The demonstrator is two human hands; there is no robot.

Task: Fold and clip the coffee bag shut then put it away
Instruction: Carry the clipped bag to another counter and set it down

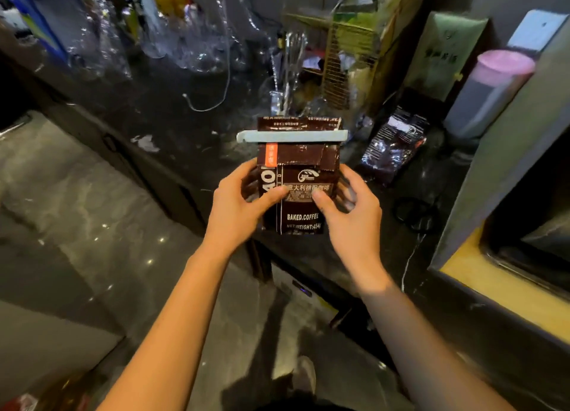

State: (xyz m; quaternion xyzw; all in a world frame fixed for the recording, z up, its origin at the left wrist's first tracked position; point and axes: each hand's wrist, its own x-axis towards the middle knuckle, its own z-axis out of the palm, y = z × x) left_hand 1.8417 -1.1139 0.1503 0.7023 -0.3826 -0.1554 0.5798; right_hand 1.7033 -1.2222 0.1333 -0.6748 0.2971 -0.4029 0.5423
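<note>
i see the coffee bag (pixel 297 191) held upright above the dark counter (pixel 172 127) edge. left hand (pixel 239 207) and right hand (pixel 350 213) each clamped on a side, thumbs across the front. pale clip (pixel 291 136) sits across the folded top. second dark bag (pixel 393 145) lies on the counter, right.

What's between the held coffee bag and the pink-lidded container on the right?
In the head view, a second dark coffee bag lies on the counter between them.
</note>
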